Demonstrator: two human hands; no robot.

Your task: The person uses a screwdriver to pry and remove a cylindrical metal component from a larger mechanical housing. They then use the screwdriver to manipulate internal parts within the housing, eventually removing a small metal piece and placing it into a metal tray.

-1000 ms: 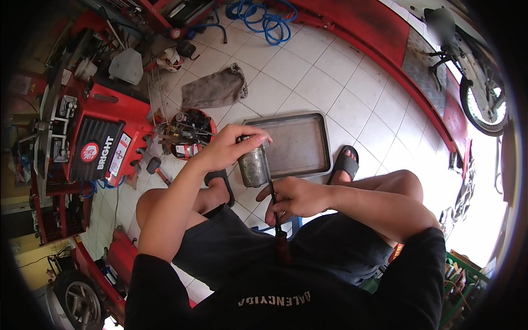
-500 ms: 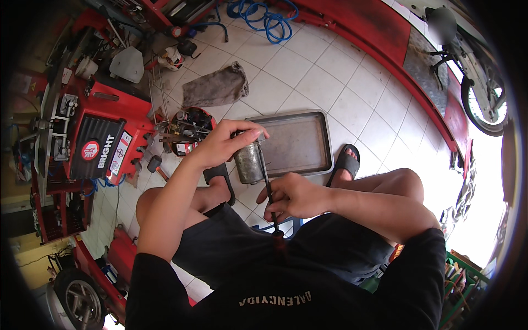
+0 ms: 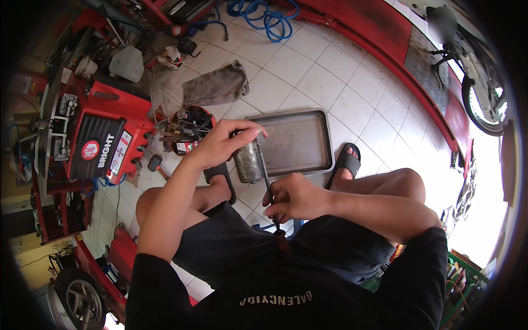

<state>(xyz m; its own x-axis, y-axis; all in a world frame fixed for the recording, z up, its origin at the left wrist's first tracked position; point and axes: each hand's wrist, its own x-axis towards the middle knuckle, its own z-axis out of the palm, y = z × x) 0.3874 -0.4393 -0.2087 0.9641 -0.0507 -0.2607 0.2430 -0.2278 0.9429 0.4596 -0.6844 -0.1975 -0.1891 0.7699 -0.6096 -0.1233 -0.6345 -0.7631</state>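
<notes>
My left hand (image 3: pixel 226 142) is wrapped over the top of a scuffed grey metal cylinder (image 3: pixel 248 164), which looks like a small motor housing, holding it nearly upright above the floor between my knees. Along the cylinder's right side runs the dark shaft of a long screwdriver (image 3: pixel 269 190), its upper end beside my left fingertips. The fingers of my right hand (image 3: pixel 294 197) close around that shaft. The screwdriver's dark red handle (image 3: pixel 281 242) points back toward my shirt. Where the shaft's far end meets the cylinder is partly hidden.
Beyond the cylinder a shallow metal tray (image 3: pixel 294 140) lies on the tiled floor. To its left are a round tub of tools (image 3: pixel 192 129), a dirty rag (image 3: pixel 215 87), a mallet (image 3: pixel 158 165) and a red machine (image 3: pixel 99 137). A blue hose (image 3: pixel 269 22) coils at the far side.
My right hand and the screwdriver's handle end have shifted slightly to the right, the fingers curling a little closer about the shaft. My left hand and the cylinder stay almost in place.
</notes>
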